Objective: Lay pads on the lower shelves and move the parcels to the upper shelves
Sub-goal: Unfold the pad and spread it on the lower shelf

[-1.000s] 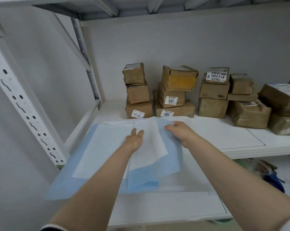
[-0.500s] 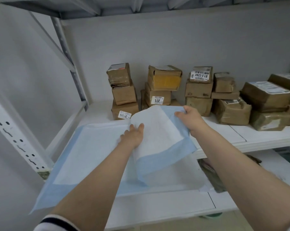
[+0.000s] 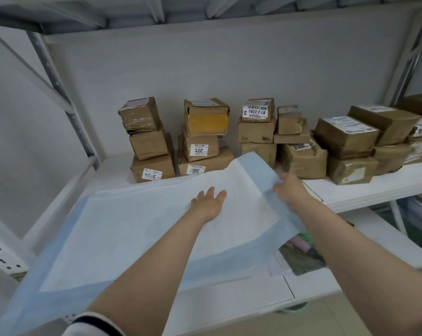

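Where the white metal shelf (image 3: 365,190) meets the grey wall, brown taped parcels (image 3: 205,139) stand stacked at the back. In front of them, the left hand (image 3: 208,202) presses flat, fingers spread, on a thin blue-edged pad (image 3: 122,234), while the right hand (image 3: 290,187) pinches its raised right edge.

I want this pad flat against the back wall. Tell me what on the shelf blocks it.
The stacked brown cardboard parcels stand along the back of the white shelf, right behind the blue-edged white pad. The right hand holds its far corner lifted against them.
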